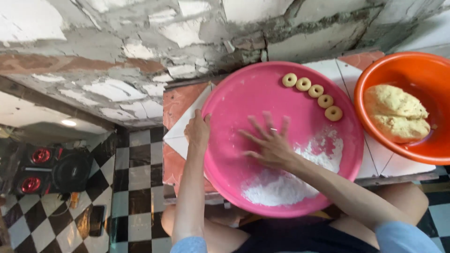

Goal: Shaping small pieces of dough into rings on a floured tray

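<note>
A big round pink tray (234,98) lies on a low tiled stand. My left hand (198,131) grips the tray's left rim. Spread flat, my right hand (269,143) presses on the tray's middle with fingers apart and nothing in it. White flour (281,187) is heaped on the near part of the tray, just beside my right wrist. Several small ring-shaped dough pieces (311,93) sit in a row along the tray's far right edge. To the right, an orange bowl (375,70) holds a large lump of yellow dough (396,112).
The tiled stand (176,107) is red and white, with its edge close to my knees. A cracked, peeling wall (140,47) runs behind it. Black-and-white checkered floor (136,187) lies to the left, with dark loudspeakers (51,171) on it.
</note>
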